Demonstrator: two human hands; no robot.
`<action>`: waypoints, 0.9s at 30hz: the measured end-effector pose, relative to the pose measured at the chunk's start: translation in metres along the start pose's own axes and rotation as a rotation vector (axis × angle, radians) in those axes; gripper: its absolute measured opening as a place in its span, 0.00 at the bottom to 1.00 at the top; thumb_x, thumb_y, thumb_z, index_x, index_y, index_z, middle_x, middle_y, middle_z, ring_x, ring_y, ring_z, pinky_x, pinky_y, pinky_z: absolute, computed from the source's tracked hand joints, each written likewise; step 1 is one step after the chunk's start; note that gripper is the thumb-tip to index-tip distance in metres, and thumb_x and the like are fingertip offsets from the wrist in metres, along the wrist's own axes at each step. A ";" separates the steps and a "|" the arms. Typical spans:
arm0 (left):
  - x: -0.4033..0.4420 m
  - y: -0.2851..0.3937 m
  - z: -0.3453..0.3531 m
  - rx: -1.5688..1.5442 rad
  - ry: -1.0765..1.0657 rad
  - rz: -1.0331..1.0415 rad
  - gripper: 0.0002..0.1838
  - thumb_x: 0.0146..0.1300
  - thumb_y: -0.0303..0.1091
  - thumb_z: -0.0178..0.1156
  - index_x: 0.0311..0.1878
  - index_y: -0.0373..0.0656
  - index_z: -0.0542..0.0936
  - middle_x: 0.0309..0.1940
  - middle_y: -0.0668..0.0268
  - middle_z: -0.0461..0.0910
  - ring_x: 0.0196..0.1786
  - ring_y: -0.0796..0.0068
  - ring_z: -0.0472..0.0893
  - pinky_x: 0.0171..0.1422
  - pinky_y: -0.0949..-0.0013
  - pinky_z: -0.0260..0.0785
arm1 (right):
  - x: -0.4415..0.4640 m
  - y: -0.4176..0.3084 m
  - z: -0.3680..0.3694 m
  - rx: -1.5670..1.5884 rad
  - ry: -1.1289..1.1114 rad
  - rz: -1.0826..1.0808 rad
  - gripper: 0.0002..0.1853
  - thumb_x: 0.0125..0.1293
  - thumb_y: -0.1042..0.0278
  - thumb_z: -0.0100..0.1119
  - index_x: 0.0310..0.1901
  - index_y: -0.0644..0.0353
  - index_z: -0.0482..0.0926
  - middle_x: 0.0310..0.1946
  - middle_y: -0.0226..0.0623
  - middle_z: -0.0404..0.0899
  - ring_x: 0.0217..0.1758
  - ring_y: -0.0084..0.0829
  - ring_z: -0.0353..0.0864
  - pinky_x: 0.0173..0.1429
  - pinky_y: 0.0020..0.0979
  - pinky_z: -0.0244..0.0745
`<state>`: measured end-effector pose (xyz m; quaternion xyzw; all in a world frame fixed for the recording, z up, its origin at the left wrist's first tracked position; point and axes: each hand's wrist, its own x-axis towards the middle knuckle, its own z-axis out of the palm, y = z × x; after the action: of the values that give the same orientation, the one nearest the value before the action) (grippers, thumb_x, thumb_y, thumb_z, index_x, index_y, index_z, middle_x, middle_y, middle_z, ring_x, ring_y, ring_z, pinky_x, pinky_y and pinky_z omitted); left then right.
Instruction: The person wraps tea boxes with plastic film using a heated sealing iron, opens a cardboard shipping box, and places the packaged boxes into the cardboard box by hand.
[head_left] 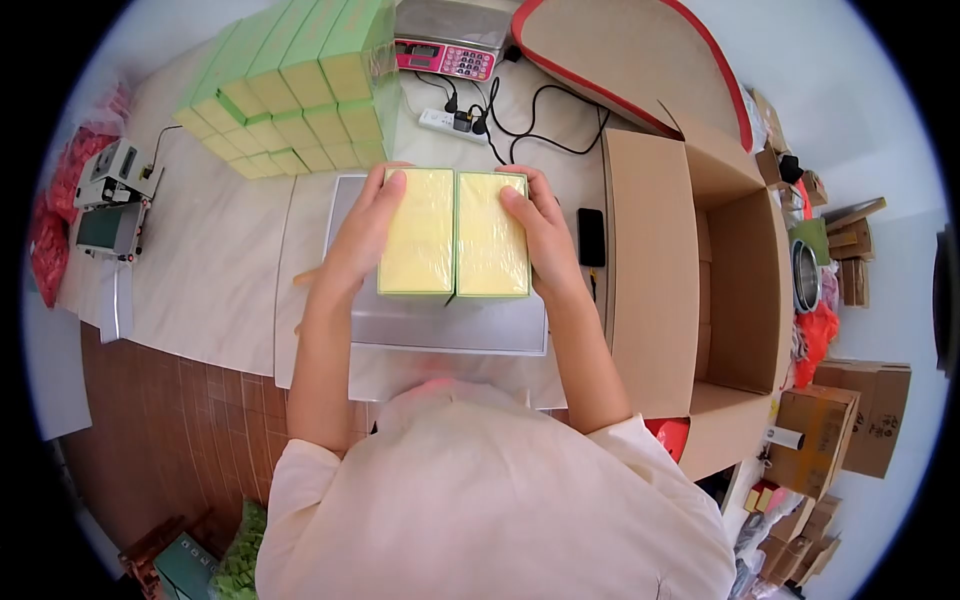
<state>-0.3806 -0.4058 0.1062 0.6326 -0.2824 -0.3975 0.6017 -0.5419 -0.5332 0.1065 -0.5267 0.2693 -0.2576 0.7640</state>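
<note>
Two yellow boxes with green edges and shiny clear film, a left box (416, 232) and a right box (492, 236), are held side by side with a narrow gap line between them. My left hand (368, 228) grips the left box by its outer side, thumb on the near face. On the right box's outer side, my right hand (545, 228) has its thumb on the face and fingers behind. Below them is a flat grey metal plate (440, 332); whether the boxes touch it I cannot tell.
Film-wrapped stacked green-and-yellow boxes (290, 85) stand at the back left. Behind are a pink scale (445, 58) and a power strip (452, 124) with black cables. A large open carton (650, 270) is on the right, beside a black phone (591, 237). A small machine (112, 200) sits far left.
</note>
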 end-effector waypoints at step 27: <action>0.001 0.001 -0.001 -0.069 -0.047 -0.061 0.22 0.73 0.53 0.41 0.58 0.46 0.68 0.48 0.68 0.73 0.52 0.78 0.70 0.60 0.74 0.60 | 0.002 0.008 0.000 0.067 0.021 -0.013 0.15 0.69 0.64 0.52 0.55 0.57 0.69 0.44 0.27 0.70 0.42 0.17 0.70 0.46 0.21 0.68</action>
<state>-0.3790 -0.4062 0.1075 0.6103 -0.2630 -0.4399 0.6041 -0.5396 -0.5318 0.0987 -0.4998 0.2648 -0.2770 0.7767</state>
